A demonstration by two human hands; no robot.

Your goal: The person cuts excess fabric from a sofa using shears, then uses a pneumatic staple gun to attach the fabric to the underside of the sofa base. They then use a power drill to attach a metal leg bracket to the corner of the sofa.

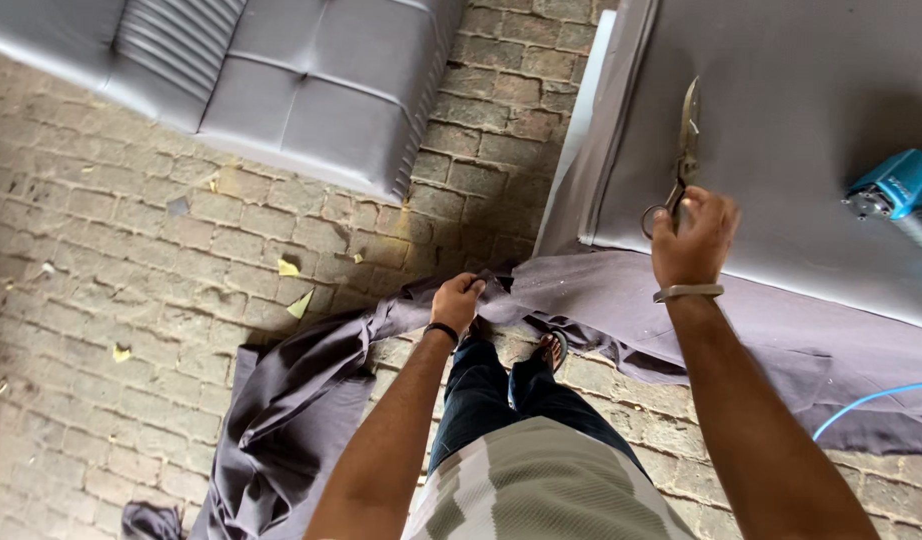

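Left hand gripping grey fabric, right hand gripping scissors, blue tool cut off

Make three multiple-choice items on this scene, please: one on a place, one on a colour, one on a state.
1. Where do the scissors lie?
A. over the grey panel
B. on the brick floor
C. on the tufted cushion

2. What colour is the air tool at the right edge?
A. red
B. blue
C. yellow

3. What is the left hand doing?
A. resting open on the bricks
B. gripping the loose grey fabric
C. holding the blue hose

Answers:
1. A: the right hand holds the handles, and the blades point up over the grey panel.
2. B: its body is bright blue.
3. B: its fingers are closed on a fold of the grey fabric.
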